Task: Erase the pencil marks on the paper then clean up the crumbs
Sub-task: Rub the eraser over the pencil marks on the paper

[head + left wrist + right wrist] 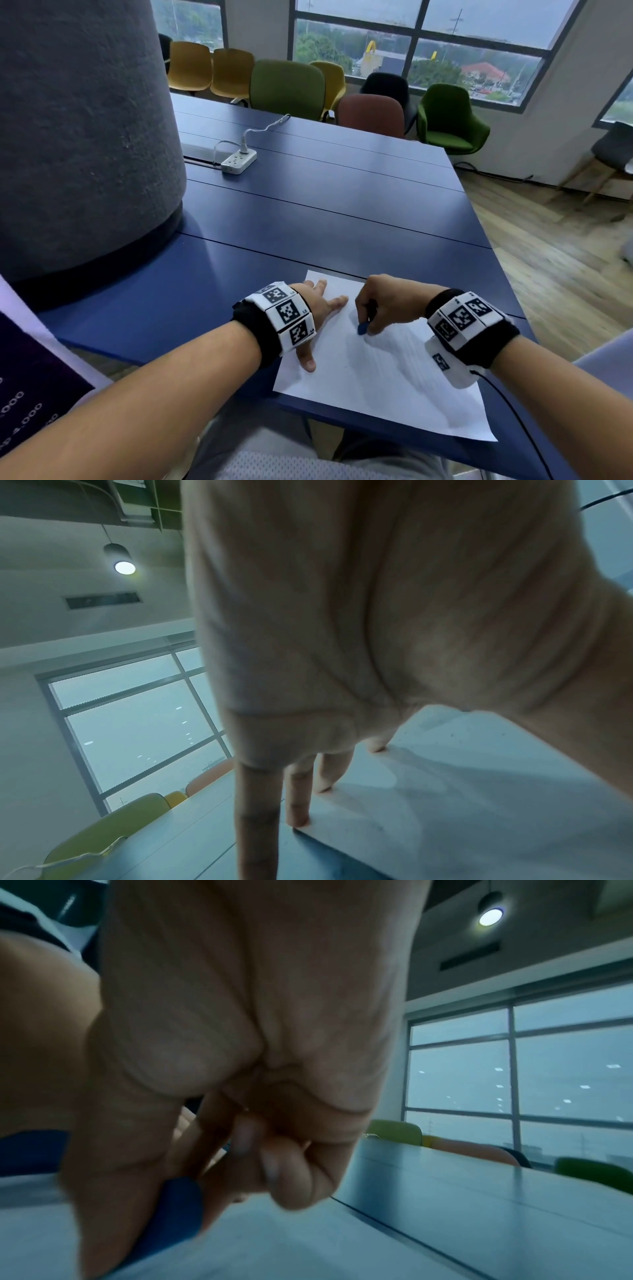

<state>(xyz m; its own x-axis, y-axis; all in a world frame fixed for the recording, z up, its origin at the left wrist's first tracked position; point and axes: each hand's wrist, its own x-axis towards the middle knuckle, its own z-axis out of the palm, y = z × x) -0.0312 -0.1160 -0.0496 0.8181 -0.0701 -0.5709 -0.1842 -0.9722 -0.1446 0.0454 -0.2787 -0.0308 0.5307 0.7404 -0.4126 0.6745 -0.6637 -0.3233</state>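
Note:
A white sheet of paper [387,373] lies on the blue table [308,212] near its front edge. My left hand [317,310] presses flat on the paper's left side, fingers spread and straight; in the left wrist view its fingertips [301,822] touch the paper [462,818] near a corner. My right hand [380,308] pinches a blue eraser [362,329] and holds its tip on the upper middle of the sheet. The right wrist view shows the blue eraser [174,1213] between thumb and curled fingers, against the paper [274,1245]. Small dark specks dot the paper in the left wrist view.
A large grey felt-covered column [78,137] stands on the table's left. A white power strip [238,161] with a cable lies farther back. Coloured chairs [287,89] line the table's far edge under the windows. Wooden floor [555,246] lies to the right.

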